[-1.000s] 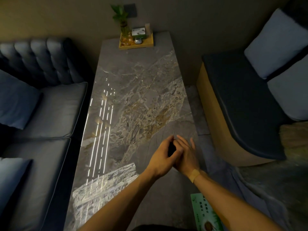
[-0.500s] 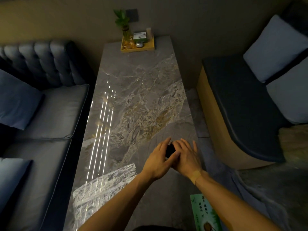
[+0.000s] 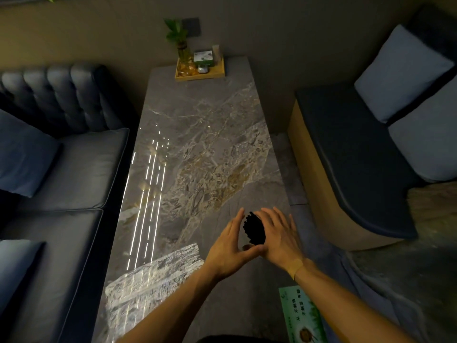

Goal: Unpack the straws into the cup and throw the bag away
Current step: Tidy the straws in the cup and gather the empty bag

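Note:
A dark bundle of black straws [image 3: 254, 230] shows end-on between my two hands, above the near right part of the marble table [image 3: 197, 144]. My left hand [image 3: 228, 248] cups its left side, fingers stretched out and thumb reaching under it. My right hand [image 3: 280, 235] presses its palm against the bundle's right side, with a plaster on the wrist. The lower part of the straws is hidden by my hands. No cup and no bag can be made out.
A wooden tray [image 3: 212, 74] with a plant vase and small boxes stands at the table's far end. A dark sofa [image 3: 61, 169] runs along the left, a cushioned bench [image 3: 358, 157] along the right. A green printed pack [image 3: 305, 315] lies at the lower right.
My hands were clasped tightly together; now they have spread apart, so more of the black straw bundle shows between them. The view has tilted slightly downward.

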Demonstrator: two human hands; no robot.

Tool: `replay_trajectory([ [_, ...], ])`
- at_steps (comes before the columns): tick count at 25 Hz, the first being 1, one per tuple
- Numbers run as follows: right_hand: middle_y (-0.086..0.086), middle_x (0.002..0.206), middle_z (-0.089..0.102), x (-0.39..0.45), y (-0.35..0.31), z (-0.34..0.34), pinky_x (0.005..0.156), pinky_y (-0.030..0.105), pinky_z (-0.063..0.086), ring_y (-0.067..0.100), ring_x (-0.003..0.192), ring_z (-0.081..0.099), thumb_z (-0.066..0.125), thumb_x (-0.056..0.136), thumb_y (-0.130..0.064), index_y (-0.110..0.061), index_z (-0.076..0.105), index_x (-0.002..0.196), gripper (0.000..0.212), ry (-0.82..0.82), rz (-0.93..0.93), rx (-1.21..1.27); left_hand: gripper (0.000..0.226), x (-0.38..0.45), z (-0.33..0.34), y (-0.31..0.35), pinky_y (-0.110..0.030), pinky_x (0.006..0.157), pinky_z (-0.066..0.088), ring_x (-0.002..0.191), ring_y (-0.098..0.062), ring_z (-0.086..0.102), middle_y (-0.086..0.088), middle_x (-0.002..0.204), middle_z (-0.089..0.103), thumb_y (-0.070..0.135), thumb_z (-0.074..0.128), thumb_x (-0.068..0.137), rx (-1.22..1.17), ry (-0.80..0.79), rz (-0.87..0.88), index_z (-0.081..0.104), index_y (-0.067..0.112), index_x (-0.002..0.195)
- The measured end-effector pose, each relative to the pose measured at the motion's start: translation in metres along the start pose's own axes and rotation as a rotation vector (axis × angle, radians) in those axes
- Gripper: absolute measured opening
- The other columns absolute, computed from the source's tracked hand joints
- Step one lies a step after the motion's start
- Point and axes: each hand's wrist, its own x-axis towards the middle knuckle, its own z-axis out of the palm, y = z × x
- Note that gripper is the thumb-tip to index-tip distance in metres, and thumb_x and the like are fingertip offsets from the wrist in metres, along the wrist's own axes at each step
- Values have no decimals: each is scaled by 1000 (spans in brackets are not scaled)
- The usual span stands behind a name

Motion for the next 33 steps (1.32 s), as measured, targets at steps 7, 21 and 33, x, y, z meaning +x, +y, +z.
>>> replay_trajectory([
  [7,-3,160,12,-16,9,0,117,52,15,26,148,3,50,56,-86,-39,-5,149,118,13,6,17,110,-12,6,-21,-27,111,28,145,-8,24,13,162,15,86,56,65,49,1,-32,-3,47,148],
  [21,-3,147,44,-118,41,40,109,38,35,19,137,35,48,87,-62,-25,50,135,61,32,287,-9,73,-89,-38,-124,-32,109,39,134,-12,42,9,149,42,74,49,77,270,14,-47,40,38,140],
  [33,-5,125,62,-63,-92,84,95,34,44,17,117,56,47,85,-64,-31,57,123,52,-292,-31,-238,51,-184,-161,-231,-32,98,46,122,-16,54,7,137,54,58,60,77,506,-39,-159,61,34,122],
])
